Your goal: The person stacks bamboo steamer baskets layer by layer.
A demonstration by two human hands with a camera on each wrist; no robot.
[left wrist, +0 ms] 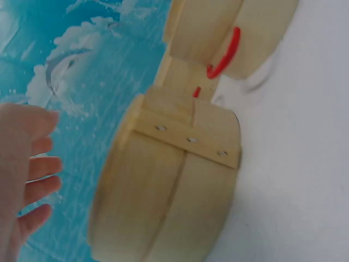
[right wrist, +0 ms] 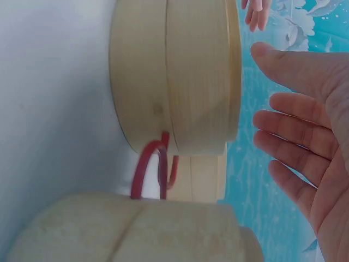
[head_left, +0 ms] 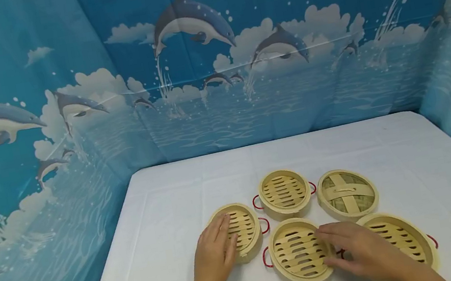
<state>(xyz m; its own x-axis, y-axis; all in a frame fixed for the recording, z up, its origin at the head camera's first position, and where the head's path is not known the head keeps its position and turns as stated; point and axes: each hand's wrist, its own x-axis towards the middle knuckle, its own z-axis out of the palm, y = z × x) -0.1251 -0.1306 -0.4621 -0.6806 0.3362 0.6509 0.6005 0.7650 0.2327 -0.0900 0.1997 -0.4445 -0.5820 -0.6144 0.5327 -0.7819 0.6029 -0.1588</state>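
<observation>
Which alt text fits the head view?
A person's left-hand grip and right-hand grip are at two of four round, pale bamboo baskets with red loop handles; a round, pale bamboo lid shares the white, cloth-covered tabletop.

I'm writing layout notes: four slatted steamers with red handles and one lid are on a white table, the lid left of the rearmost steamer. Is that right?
Not quite: the head view shows the lid right of the rearmost steamer, not left of it. The rest stands: four slatted steamers with red handles and one lid are on a white table.
</observation>
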